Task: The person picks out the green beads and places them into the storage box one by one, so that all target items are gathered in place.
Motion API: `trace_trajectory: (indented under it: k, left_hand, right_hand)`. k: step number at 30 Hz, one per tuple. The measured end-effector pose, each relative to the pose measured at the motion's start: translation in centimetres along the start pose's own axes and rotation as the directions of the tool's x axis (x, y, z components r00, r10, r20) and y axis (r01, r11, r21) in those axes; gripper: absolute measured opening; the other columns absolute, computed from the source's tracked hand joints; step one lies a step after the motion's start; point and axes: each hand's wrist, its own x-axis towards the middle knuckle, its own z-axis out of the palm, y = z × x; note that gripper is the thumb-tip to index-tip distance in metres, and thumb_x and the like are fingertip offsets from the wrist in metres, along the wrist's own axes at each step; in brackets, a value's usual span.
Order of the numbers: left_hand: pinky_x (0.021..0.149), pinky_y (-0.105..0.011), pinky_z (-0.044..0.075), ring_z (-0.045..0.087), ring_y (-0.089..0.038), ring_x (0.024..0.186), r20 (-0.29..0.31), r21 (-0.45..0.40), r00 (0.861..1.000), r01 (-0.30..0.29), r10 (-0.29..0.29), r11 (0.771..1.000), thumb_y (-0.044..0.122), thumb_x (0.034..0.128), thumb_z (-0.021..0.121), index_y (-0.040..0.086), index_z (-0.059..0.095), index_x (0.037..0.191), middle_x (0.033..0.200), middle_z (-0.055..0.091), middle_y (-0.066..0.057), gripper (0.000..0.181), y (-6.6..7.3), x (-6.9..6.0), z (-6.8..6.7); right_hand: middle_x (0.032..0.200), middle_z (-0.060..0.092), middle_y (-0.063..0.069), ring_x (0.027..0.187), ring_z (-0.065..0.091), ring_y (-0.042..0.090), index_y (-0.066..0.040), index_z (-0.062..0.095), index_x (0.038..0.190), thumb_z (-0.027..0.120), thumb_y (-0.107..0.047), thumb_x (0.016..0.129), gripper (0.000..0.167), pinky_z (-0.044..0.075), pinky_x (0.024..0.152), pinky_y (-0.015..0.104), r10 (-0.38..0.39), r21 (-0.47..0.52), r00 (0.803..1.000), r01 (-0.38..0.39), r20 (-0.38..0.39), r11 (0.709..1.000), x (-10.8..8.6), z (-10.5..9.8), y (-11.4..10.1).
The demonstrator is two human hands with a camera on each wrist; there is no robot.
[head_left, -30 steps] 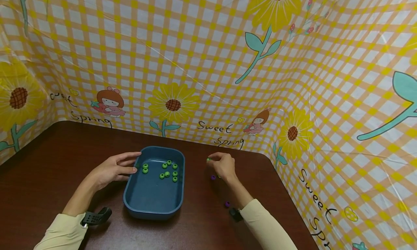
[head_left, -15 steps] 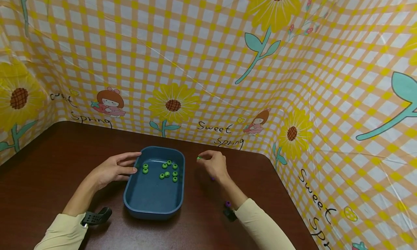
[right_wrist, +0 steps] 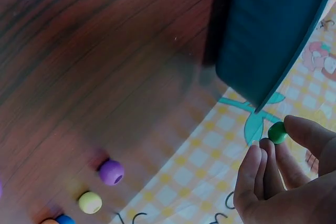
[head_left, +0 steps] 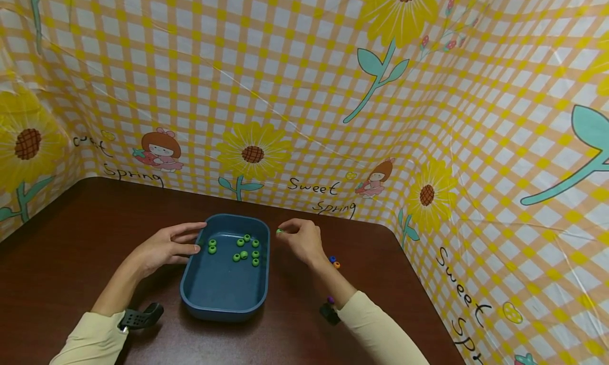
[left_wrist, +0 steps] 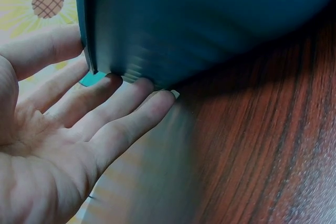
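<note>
A blue plastic bin point(head_left: 223, 283) stands on the table with several green beads point(head_left: 244, 254) lying in it. My left hand point(head_left: 164, 249) is at the bin's left side; in the left wrist view its straight fingertips point(left_wrist: 157, 106) touch the outer wall. Just right of the bin's far right corner, my right hand point(head_left: 302, 243) pinches a green bead point(right_wrist: 277, 132) between thumb and finger. In the right wrist view this bead is apart from the bin's outer wall point(right_wrist: 268, 30), and the bin's inside is hidden there.
Right of the bin on the dark wood table point(head_left: 295, 323) lie a purple bead point(right_wrist: 111, 172), a pale yellow bead point(right_wrist: 90, 202), a blue bead point(head_left: 332, 259) and an orange bead point(head_left: 337, 265). Another purple bead point(head_left: 330, 300) sits by the right wrist. A checked cloth point(head_left: 304, 159) walls the back and sides.
My right hand has moved left toward the bin with the green bead, uncovering the blue and orange beads on the table. The left hand and the bin have stayed put.
</note>
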Motion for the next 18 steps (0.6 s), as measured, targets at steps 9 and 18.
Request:
trace_trajectory:
  k: [9,18]
  left_hand:
    - [0.093,-0.047,0.059,0.061,-0.041,0.126,0.005,-0.016,1.000,0.014,-0.014,1.000,0.013,0.0976,0.067,0.004,0.032,0.158,0.156,0.038,-0.032,0.070,0.1,-0.1,-0.1]
    - [0.090,-0.053,0.059,0.064,-0.042,0.122,0.018,-0.033,1.000,0.020,-0.019,0.999,0.013,0.0983,0.066,0.004,0.030,0.159,0.156,0.036,-0.033,0.071,0.2,-0.2,0.1]
  right_hand:
    - [0.086,0.077,0.003,0.071,0.066,0.011,-0.011,0.079,0.100,0.078,-0.016,0.088,0.013,0.055,0.065,0.030,-0.035,0.028,0.998,0.034,0.060,0.999,-0.7,0.9,-1.4]
    - [0.088,0.078,0.004,0.068,0.067,0.009,-0.008,0.079,0.103,0.077,-0.015,0.089,0.016,0.056,0.062,0.028,-0.075,0.038,0.992,0.071,0.100,0.997,-1.4,2.0,-2.7]
